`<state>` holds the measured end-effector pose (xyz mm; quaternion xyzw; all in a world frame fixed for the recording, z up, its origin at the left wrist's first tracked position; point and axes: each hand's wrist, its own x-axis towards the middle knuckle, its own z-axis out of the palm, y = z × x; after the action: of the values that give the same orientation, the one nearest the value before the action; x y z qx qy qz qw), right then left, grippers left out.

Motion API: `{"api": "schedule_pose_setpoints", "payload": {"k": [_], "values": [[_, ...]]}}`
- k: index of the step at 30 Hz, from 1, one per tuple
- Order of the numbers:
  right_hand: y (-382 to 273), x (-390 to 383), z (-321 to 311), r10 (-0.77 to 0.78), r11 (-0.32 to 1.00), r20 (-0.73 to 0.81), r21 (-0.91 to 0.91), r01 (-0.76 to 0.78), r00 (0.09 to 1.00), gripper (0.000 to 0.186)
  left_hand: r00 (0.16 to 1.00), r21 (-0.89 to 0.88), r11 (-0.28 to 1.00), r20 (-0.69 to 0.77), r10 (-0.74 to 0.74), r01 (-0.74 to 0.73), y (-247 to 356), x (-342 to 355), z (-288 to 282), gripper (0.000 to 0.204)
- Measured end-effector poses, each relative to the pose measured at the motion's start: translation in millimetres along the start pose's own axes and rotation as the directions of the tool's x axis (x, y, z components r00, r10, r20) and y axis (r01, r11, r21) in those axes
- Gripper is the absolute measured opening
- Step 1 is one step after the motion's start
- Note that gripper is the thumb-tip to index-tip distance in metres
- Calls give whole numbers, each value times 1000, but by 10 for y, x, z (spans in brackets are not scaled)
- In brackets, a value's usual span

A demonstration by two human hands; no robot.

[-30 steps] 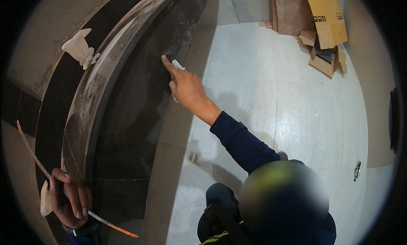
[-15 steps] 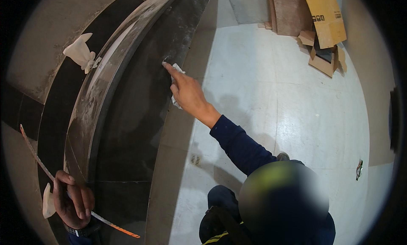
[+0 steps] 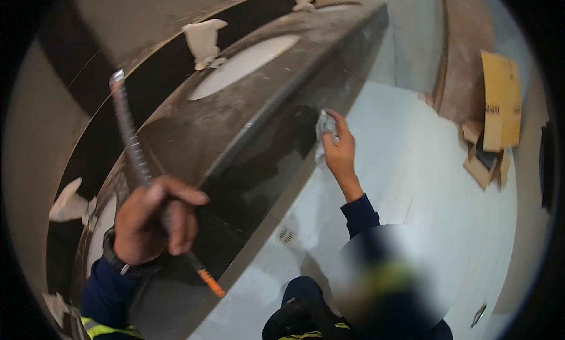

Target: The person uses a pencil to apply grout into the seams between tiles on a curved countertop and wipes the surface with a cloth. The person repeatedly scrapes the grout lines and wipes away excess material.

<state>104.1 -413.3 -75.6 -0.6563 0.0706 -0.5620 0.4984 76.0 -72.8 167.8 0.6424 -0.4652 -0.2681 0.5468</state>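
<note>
**Now the stick stands steeper, lifted well into sight**

From here, I notice the person's left hand (image 3: pixel 156 219) has come up and inward, bringing the thin stick (image 3: pixel 136 146) with it. Half a second ago, hand and stick sit low at the left edge; now they are in front of the dark counter (image 3: pixel 188 146), and the whole view has swung so more of a white oval basin (image 3: pixel 247 66) shows. The co-worker's hand (image 3: pixel 341 154) differs too: its index finger no longer stretches out along the front panel (image 3: pixel 282 169), and a crumpled white cloth (image 3: pixel 322 128) sits between thumb and fingers. To my eye, the stick is being carried rather than pressed to anything, while the cloth stays close to the panel.

The stick's long axis runs steeply from upper left to lower right, straighter up than before. Its silvery end points up and away, toward the wall; the orange end (image 3: pixel 210 283) points down, nearer the person and to the right. The left hand's fingers curl round its middle, pinching it, with one digit reaching rightward; blur hides which. How high the stick hangs, I cannot tell. The right hand is out of sight.
</note>
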Motion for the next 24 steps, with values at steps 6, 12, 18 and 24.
{"api": "schedule_pose_setpoints", "payload": {"k": [6, 12, 18, 24], "values": [[-907, 102, 152, 35, 916, -40, 400, -16, 999, 37, 993, 368, 930, 109, -48, 5, 189, -141, 138, 54], [-1838, 750, -14, -54, 895, 97, 446, 5, 994, 32, 959, 510, 846, 284, 7, -157, 71, -105, 232, 48], [-2359, 591, 981, -293, 936, 811, 135, 325, 507, 30, 945, 541, 795, 305, 118, -274, 40, -247, 272, 40], [-1412, 1612, 797, -25, 740, 785, -401, 540, 618, 37, 932, 522, 788, 316, 176, -326, -13, -205, 368, 33]]}}
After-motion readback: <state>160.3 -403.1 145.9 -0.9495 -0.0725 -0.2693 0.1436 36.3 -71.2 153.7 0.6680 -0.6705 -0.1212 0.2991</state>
